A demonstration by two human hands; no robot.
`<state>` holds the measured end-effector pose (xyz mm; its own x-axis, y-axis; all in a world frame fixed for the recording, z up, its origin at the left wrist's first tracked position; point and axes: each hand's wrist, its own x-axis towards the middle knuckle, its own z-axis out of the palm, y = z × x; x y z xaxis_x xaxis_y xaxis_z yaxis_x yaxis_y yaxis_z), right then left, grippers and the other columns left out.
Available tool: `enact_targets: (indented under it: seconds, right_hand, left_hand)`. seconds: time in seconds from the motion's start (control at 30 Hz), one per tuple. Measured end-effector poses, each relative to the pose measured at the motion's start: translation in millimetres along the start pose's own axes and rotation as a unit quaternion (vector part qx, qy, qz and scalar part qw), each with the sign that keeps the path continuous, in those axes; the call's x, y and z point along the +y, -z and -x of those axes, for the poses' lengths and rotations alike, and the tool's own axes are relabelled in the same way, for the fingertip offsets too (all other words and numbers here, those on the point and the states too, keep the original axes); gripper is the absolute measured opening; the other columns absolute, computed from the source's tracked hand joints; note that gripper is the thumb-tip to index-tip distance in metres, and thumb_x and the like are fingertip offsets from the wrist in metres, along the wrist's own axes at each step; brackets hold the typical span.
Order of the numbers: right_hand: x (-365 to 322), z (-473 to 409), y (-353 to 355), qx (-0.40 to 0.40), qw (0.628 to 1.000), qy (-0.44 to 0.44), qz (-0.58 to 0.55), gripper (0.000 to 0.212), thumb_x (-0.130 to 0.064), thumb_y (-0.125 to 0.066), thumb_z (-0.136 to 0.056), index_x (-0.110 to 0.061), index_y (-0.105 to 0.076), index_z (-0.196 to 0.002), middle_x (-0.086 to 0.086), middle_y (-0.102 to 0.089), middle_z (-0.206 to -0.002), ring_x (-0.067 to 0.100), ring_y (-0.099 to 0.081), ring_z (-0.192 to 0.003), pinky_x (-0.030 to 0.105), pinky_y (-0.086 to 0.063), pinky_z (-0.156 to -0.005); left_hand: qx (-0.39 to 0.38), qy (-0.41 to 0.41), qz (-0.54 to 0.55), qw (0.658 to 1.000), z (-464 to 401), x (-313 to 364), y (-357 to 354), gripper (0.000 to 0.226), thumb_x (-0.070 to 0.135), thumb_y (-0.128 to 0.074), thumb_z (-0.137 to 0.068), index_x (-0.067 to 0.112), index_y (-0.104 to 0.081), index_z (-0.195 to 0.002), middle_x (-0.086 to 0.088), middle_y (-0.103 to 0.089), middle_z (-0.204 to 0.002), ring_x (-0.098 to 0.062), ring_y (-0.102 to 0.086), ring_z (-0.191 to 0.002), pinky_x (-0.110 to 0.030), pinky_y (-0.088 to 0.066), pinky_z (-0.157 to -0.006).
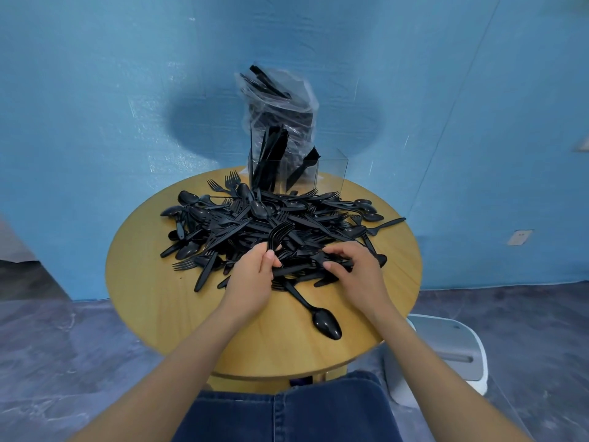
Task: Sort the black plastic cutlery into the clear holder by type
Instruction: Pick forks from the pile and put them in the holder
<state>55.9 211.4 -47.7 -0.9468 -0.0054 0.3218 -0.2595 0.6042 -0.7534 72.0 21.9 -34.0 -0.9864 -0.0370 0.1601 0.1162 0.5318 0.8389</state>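
Note:
A big heap of black plastic cutlery (264,221), forks, spoons and knives mixed, covers the round wooden table (153,301). At the table's far edge stands the clear holder (331,173), with black pieces upright in its left and middle compartments; the right one looks bare. My left hand (255,275) holds a small bunch of black forks (279,232), tines up, at the heap's near edge. My right hand (353,269) rests on the heap beside it, fingers curled over black cutlery handles. One spoon (322,317) lies alone near the front.
A clear plastic bag (280,100) with more black cutlery stands behind the holder against the blue wall. A white bin (452,352) sits on the floor to the right of the table. My jeans-clad lap (287,413) is at the table's near edge.

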Motion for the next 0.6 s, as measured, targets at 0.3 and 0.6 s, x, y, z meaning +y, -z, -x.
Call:
enact_targets:
  seconds: [0.3, 0.6]
  right_hand:
    - [-32.8, -14.8, 20.5, 0.120, 0.979, 0.108, -0.122, 0.005, -0.014, -0.068, -0.084, -0.017, -0.071, -0.081, -0.004, -0.060, -0.085, 0.002, -0.054, -0.079, 0.011, -0.041, -0.068]
    - [-67.8, -21.1, 23.2, 0.140, 0.961, 0.141, -0.192, 0.014, -0.017, -0.074, -0.079, -0.025, -0.066, -0.071, 0.000, -0.064, -0.072, 0.013, -0.060, -0.062, 0.031, -0.052, -0.061]
  left_hand:
    - [0.023, -0.030, 0.021, 0.999, -12.9, 8.2, 5.2, 0.030, 0.018, -0.031, -0.102, 0.006, -0.057, -0.094, 0.000, -0.056, -0.075, -0.016, -0.058, -0.075, -0.030, -0.051, -0.073]
    - [-0.012, -0.097, 0.052, 0.994, -19.9, 36.8, -2.6, 0.025, 0.016, -0.034, -0.102, 0.014, -0.056, -0.091, 0.006, -0.061, -0.085, -0.006, -0.064, -0.087, -0.030, -0.053, -0.085]
